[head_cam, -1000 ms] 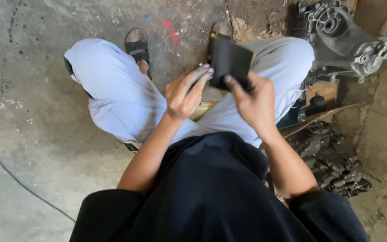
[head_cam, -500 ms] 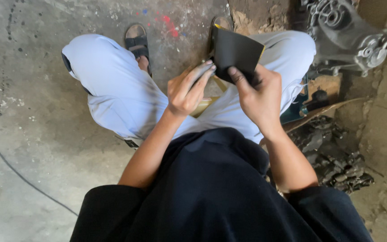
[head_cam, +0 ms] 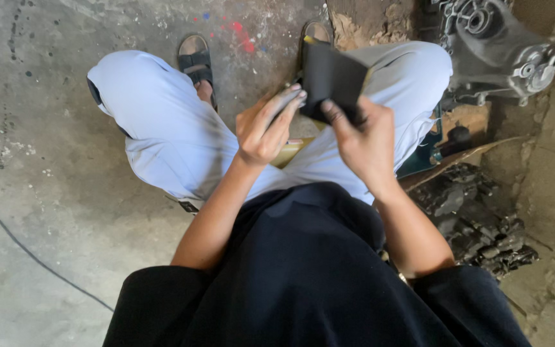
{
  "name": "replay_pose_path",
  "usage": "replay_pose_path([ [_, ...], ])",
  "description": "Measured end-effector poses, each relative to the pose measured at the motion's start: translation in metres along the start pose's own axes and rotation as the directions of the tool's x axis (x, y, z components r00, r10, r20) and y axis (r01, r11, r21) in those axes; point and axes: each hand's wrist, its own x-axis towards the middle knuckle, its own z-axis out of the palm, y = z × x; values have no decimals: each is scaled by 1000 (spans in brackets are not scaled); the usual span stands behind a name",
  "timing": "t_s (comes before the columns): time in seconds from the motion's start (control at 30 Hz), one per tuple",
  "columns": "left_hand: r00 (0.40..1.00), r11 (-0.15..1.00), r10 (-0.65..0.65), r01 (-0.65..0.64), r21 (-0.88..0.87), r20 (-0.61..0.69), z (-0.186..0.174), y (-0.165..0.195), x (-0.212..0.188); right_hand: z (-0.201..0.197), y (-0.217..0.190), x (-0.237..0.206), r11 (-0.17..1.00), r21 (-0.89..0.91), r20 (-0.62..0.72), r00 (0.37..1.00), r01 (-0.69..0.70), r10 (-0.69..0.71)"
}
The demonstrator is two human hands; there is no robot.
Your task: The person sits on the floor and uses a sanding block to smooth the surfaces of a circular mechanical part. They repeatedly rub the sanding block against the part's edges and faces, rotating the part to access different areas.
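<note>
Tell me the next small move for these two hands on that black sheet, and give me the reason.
Probably the left hand should close its fingertips onto the near edge of the black sheet. The right hand alone pinches the sheet, at its lower edge, so it stands up over the knees, while the left fingertips only reach its side edge. A second grip would likely steady it.

We are in a rough repair workshop. We see a stained concrete floor (head_cam: 52, 160) with paint spots, a grey cast metal engine housing (head_cam: 493, 45) on the ground, and a pile of dark, greasy machine parts (head_cam: 476, 222) beside a torn cardboard sheet (head_cam: 464, 157).
</note>
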Motion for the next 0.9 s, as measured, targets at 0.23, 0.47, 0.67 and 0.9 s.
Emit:
replay_pose_path([
  [0.23,1000,1000,9,-9,6,-13,3,1,4,-2,1,0,999,48,21,1000,20,-21],
  [0.47,1000,1000,28,-28,13,-2,4,2,4,-4,-4,1,989,143,46,998,28,-35],
  [0.67,999,999,39,-39,29,6,6,3,4,-5,-17,-3,990,-124,4,997,71,-71],
  [0.9,1000,1000,18,-18,22,-5,6,7,3,-11,-16,-5,975,-217,7,999,39,-38],
])
